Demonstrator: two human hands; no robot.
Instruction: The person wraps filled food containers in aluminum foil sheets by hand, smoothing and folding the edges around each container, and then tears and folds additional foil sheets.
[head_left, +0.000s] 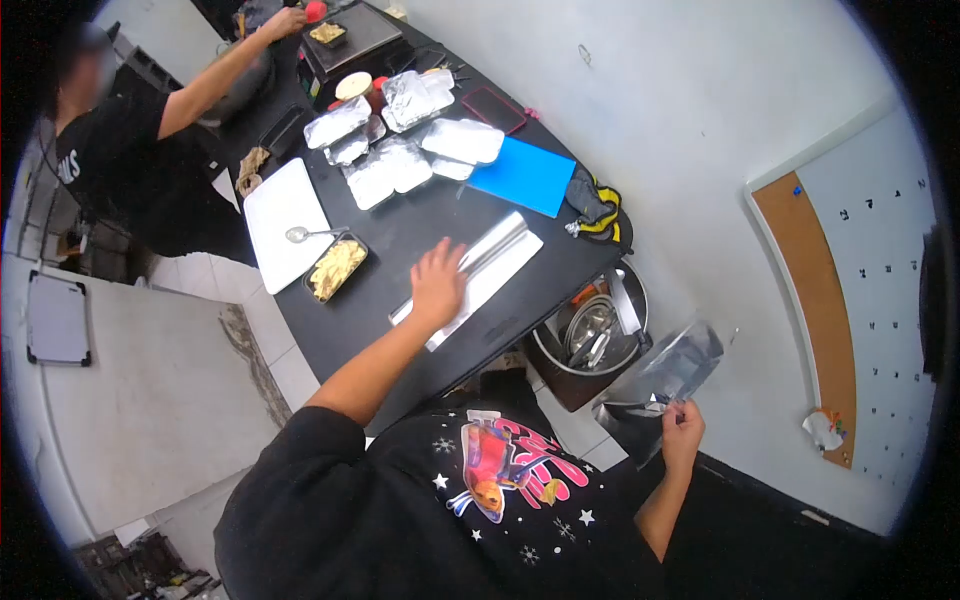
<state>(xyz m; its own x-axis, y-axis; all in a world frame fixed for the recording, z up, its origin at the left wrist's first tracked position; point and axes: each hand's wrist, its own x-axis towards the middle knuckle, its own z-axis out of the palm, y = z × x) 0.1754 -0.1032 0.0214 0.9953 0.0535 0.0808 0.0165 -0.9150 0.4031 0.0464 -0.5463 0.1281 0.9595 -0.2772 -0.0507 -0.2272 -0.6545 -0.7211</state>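
My left hand (437, 285) lies on a roll of aluminium foil (495, 245) on the black table, its fingers spread and flat. A strip of foil stretches out from the roll beside it. Off the table's right side, my right hand (682, 430) pinches the edge of a loose sheet of foil (675, 365), which hangs shiny and bent in the air. Left of the roll stands a foil tray of pale sliced food (337, 268), uncovered. A spoon (300, 234) rests at the edge of a white board (285, 215) near that tray.
Several foil-covered trays (390, 170) are piled on the table (400, 235) near a blue sheet (525, 177). A pot with utensils (590, 340) stands below the table's end. Across the table, a co-worker (140, 150) reaches toward a scale (350, 45) with a filled tray.
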